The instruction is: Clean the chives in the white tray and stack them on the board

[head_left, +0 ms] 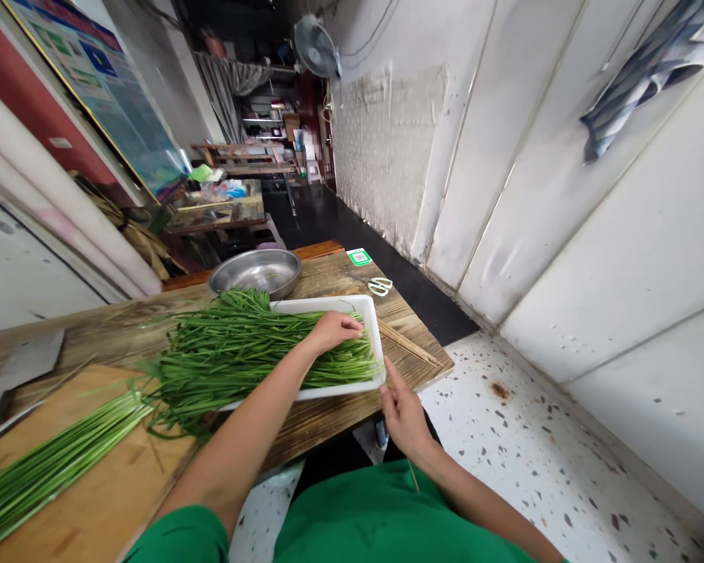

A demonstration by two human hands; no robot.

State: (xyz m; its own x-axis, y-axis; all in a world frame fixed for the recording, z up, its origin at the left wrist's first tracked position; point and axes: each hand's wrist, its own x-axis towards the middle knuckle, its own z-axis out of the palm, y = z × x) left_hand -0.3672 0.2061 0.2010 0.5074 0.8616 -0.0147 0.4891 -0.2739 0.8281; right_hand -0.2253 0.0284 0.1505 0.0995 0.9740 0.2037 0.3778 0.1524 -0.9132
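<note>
A white tray (377, 356) on the wooden table holds a thick pile of garlic chives (228, 352), whose leafy ends spill over its left side. My left hand (333, 330) is over the pale stem ends at the right, its fingers closed together on the chives. At the tray's near right corner, my right hand (404, 413) grips a thin bamboo skewer (414, 477), and its lower end sticks out below the palm. More skewers (407, 344) lie on the table just right of the tray.
A metal basin (255, 270) stands behind the tray. Scissors (378, 286) and a green code card (359, 256) lie at the far right. To the left are a cutting board (111, 469) with another bunch of chives (59, 469) and a cleaver (26, 367). A wall fan (317, 47) hangs beyond.
</note>
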